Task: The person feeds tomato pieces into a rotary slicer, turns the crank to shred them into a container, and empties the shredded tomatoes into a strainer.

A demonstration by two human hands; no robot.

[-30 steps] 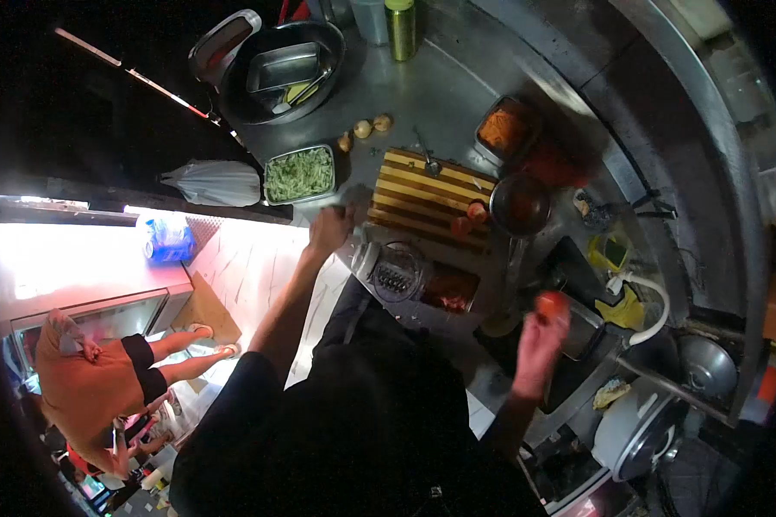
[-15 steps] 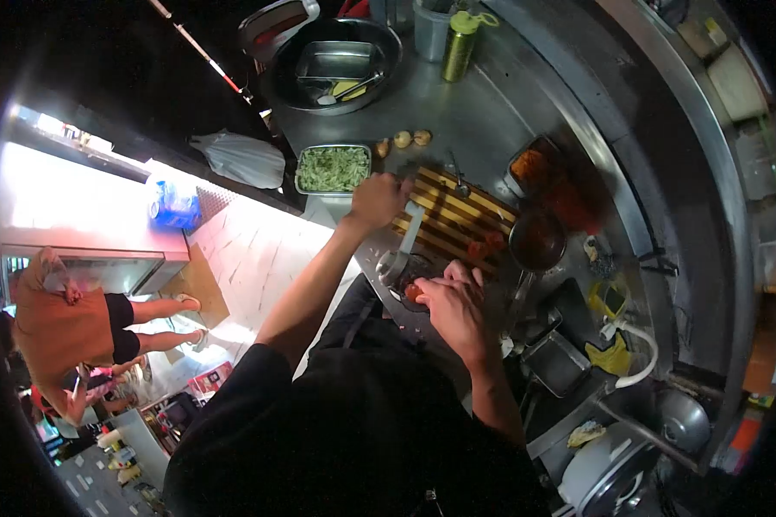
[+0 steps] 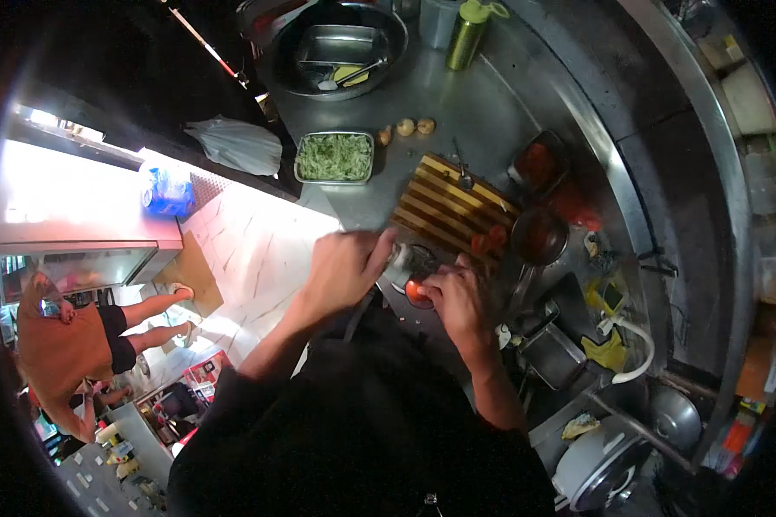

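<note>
My left hand [image 3: 345, 267] is closed around a metal tool [image 3: 399, 258], with its thumb along the top. The tool's rounded, shiny end points toward my right hand; motion blur hides its exact kind. In my right hand [image 3: 461, 297] a red tomato [image 3: 419, 294] is gripped between thumb and fingers, close beside the tool's end. Both hands are at the near edge of a striped wooden cutting board [image 3: 435, 194]. Red tomato pieces [image 3: 491, 239] lie at the board's right end. A spoon [image 3: 465, 177] rests across its far edge.
Shredded green vegetable fills a metal tray [image 3: 334, 179] beyond my left hand. Several onions [image 3: 405, 127] lie nearby. A dark saucepan [image 3: 540, 237] stands right of the board, near a sink [image 3: 553, 355]. A large basin [image 3: 341, 93] and green bottle [image 3: 466, 39] stand farther back. Another person [image 3: 69, 336] stands left.
My left hand has come down and nearer my body, turning the tool so its long handle no longer shows. My right hand keeps the tomato, now more exposed and slightly lower.
</note>
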